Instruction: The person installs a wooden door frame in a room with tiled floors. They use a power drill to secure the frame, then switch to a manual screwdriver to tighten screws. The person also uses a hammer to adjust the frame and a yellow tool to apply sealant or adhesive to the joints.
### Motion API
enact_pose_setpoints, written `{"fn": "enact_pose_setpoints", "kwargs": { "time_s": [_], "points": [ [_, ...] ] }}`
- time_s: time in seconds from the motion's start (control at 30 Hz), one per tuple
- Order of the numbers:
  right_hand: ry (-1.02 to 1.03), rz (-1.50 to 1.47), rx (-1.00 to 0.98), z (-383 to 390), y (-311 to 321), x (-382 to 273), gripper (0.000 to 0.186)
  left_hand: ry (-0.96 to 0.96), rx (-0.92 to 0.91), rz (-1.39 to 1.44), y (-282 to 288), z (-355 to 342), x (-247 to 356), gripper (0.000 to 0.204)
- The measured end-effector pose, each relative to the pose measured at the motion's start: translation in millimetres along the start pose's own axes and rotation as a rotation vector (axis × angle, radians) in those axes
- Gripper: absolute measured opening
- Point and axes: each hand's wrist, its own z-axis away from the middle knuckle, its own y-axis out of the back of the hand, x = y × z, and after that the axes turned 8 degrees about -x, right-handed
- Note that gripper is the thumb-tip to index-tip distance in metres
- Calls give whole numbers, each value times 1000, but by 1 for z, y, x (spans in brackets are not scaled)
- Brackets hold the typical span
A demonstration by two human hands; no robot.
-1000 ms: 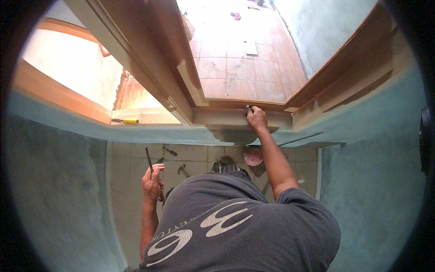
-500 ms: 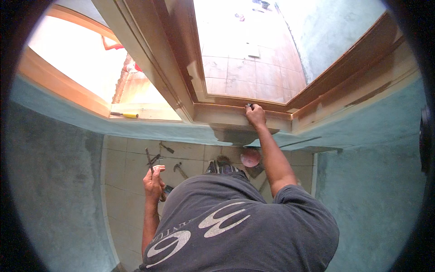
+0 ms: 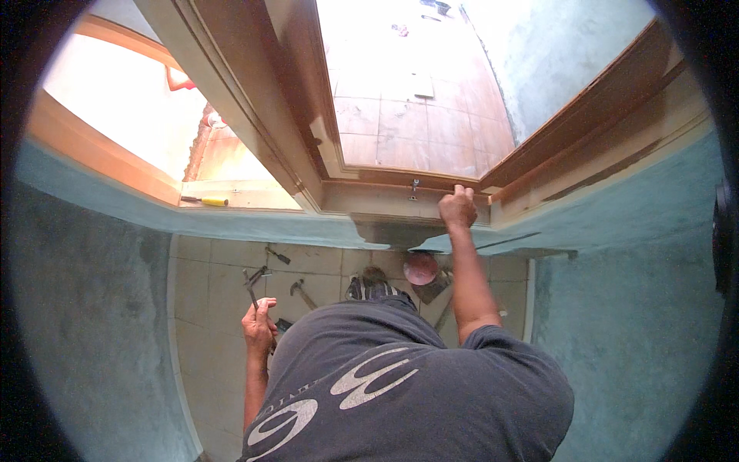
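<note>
Left hand [image 3: 260,323]: gripping a dark rod-like tool [image 3: 251,286], fingers wrapped narrow, tip toward the window wall
Right hand [image 3: 458,209]: up at the wooden window frame [image 3: 362,199], fingers bunched close together; cannot tell whether pinching anything
Metal latch [image 3: 415,187]: right there on the frame's lower edge, just left of the right hand, apart from it
Step in hand: seemingly fitting or checking the latch
Next move: probably calling for careful alignment, tool clear of the wood

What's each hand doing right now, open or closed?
Left hand: closed, holding a thin dark tool.
Right hand: fingers bent at the wooden frame; can't tell if it's closed or holding anything.
</note>
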Motion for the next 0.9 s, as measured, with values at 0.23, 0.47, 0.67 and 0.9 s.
{"fn": "enact_pose_setpoints", "kwargs": {
  "time_s": [0.23, 0.47, 0.67, 0.9],
  "points": [
    [67, -110, -385, -46, 11, 78, 33, -19, -20, -64, -2, -5, 4, 32],
    [137, 45, -396, -47, 26, 79, 29, 1, -52, -55, -13, -15, 14, 33],
    [137, 34, -216, -42, 30, 78, 41, -1, -64, -25, -19, -22, 9, 33],
    [236, -170, -195, -44, 21, 92, 39, 37, -82, 9, -18, -23, -4, 34]
  ]
}}
